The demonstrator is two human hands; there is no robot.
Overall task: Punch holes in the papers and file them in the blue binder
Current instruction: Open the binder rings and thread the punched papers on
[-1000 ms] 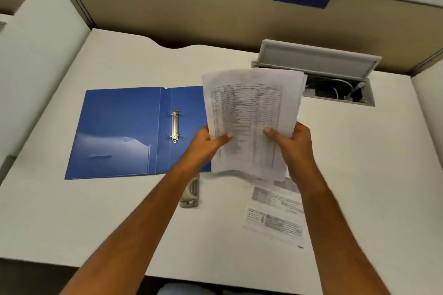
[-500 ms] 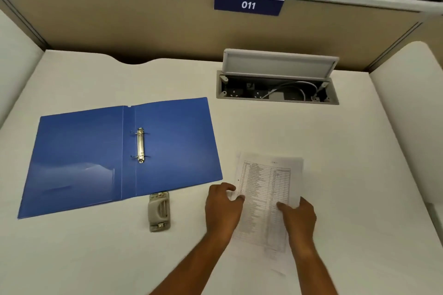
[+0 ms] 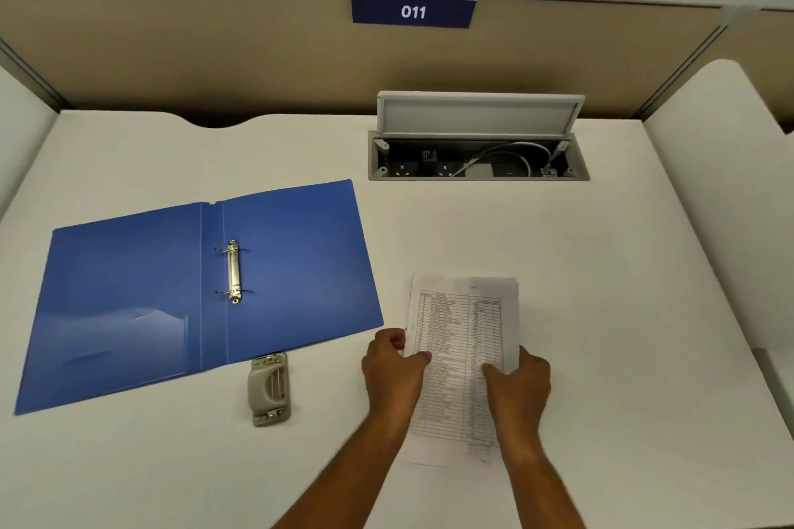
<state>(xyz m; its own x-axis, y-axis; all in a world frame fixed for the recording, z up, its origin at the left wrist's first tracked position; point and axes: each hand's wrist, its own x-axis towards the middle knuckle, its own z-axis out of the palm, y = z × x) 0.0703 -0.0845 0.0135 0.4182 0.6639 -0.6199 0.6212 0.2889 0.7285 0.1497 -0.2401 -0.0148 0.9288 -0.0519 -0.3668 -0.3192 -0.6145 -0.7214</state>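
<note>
A stack of printed papers [image 3: 462,322] lies on the white desk, right of centre. My left hand [image 3: 393,369] grips its left edge, thumb on top of the sheets. My right hand [image 3: 517,384] holds the right edge the same way. The blue binder [image 3: 129,296] lies open and flat to the left, its two metal rings [image 3: 233,271] standing open with nothing on them. A grey hole punch [image 3: 269,389] sits just below the binder's lower edge, left of my left hand.
An open cable box [image 3: 477,159] with sockets and a raised lid is sunk into the desk behind the papers. A beige partition with a sign "011" [image 3: 413,11] closes the back. White side panels flank the desk [image 3: 623,271].
A second ago both hands held the papers upright in the air. The stack has come down flat onto the desk, and both hands still grip its side edges.
</note>
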